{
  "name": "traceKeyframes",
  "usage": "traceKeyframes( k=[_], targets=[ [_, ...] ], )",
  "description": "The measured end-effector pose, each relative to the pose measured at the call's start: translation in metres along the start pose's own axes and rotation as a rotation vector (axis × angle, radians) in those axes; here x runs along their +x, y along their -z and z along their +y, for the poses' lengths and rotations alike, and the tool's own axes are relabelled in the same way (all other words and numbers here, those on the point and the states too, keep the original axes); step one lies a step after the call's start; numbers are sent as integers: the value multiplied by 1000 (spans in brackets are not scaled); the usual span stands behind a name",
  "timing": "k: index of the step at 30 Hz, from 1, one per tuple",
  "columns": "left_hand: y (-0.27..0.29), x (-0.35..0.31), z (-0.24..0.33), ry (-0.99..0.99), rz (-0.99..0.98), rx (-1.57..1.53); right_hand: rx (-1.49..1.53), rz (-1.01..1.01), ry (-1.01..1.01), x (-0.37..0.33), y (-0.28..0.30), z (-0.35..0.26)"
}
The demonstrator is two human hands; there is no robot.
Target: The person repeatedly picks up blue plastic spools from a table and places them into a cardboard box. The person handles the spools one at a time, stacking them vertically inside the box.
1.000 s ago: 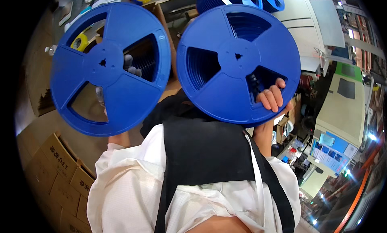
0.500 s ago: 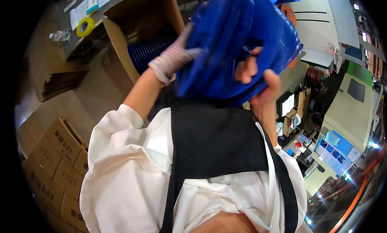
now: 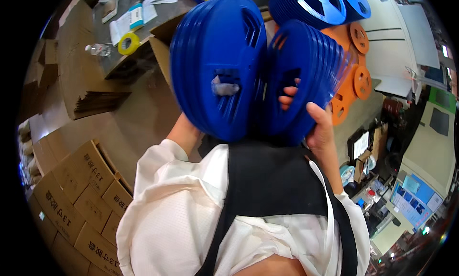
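Observation:
Two stacks of blue plastic reels are held up in front of my chest, side by side and tilted, with a narrow gap between them. My left hand (image 3: pixel 225 88), in a pale glove, grips the left stack of reels (image 3: pixel 217 51); its fingertips poke through a slot in the face and the rest is hidden behind. My right hand (image 3: pixel 321 125) holds the right stack of reels (image 3: pixel 306 70), its thumb on the outer side and fingers through the centre openings. That stack's right edge is smeared by motion.
Behind the reels stands an open cardboard box (image 3: pixel 162 56), mostly hidden. More blue reels (image 3: pixel 311 8) and orange reels (image 3: pixel 362 82) lie at the far right. The bench holds yellow tape (image 3: pixel 128 43) and a plastic bottle (image 3: pixel 98 49). Flattened cardboard (image 3: pixel 79 61) and stacked cartons (image 3: pixel 91 199) are at left.
The bunched blue reels now show as two stacks, parted in the middle. My left hand's fingers have come into view through a slot. The whole view has shifted, and the box is more covered.

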State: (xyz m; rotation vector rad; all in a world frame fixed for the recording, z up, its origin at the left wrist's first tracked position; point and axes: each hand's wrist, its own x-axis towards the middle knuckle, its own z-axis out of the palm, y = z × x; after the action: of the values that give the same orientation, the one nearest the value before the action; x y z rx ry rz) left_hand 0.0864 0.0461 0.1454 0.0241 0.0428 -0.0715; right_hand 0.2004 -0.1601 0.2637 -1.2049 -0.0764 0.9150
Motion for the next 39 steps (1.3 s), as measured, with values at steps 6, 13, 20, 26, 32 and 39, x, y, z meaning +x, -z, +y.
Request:
traceKeyframes(
  k=[6,13,20,26,32,39],
  targets=[
    [7,-40,13,-138,-163,-232,46,232,-23,2,23,-1],
    [21,-57,9,-225,-176,-323,84,290,4,6,38,3],
    [37,-61,23,-266,-113,-391,107,390,-30,3,40,19],
    [59,-62,36,-305,33,-411,118,458,-70,-5,42,39],
    [114,-44,52,-337,346,-410,98,561,-103,-1,44,48],
    [200,-3,98,-355,785,-227,110,651,-132,-11,59,55]
  ],
)
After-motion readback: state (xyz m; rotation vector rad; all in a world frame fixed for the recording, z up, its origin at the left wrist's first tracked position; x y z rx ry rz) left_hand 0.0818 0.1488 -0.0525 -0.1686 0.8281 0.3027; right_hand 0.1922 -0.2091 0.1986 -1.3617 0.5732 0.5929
